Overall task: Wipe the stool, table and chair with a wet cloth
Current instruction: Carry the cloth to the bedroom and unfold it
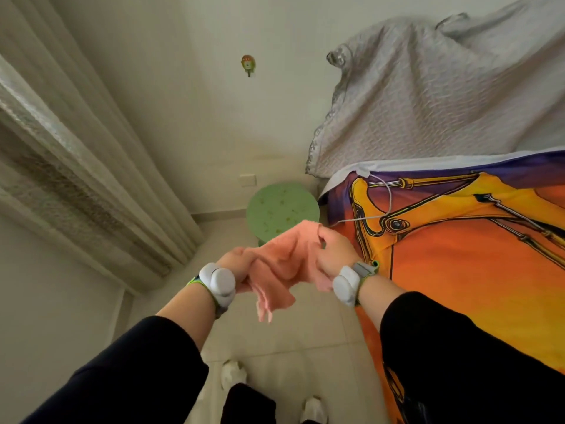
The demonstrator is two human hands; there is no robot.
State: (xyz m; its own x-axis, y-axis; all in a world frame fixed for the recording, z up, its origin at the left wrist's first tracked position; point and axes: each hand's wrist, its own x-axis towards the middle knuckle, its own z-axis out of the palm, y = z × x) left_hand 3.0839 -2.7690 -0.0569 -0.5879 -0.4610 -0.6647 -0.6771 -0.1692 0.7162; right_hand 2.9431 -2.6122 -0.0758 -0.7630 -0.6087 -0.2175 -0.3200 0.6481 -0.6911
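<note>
Left hand (236, 264) and right hand (334, 255) round crumpled pink cloth (286, 260)

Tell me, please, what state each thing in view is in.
Pink cloth: held up between both hands, bunched, a corner hanging.
Left hand: grips the cloth.
Right hand: grips the cloth.
Green stool: upright, top speckled with spots.
Grey quilt: rumpled.
White cable: looped on the bedcover.

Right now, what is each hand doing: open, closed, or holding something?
Left hand: closed, grips the cloth.
Right hand: closed, grips the same cloth.
</note>
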